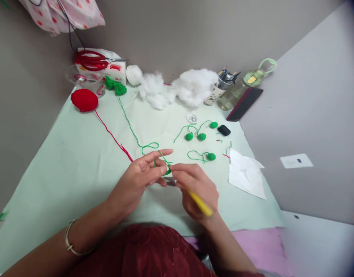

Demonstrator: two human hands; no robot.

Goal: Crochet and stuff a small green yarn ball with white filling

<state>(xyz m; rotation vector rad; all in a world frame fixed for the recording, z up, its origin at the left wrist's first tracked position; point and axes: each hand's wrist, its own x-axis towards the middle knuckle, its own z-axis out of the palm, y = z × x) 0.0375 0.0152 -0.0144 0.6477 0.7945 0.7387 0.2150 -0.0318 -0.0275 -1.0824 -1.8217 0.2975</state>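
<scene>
Between the fingertips of my left hand is a small piece of green crochet work. Green yarn loops over the left fingers and runs back to a green skein. My right hand is closed around a crochet hook with a yellow handle, its tip hidden at the green work. The two hands almost meet above the table. Beyond them lie several small green crocheted balls with yarn tails, one of them a green ball to the right.
A red yarn ball, red-handled scissors and a white yarn ball stand back left. White stuffing lies at the back. A pen cup, bottle, dark phone-like object and white paper are right.
</scene>
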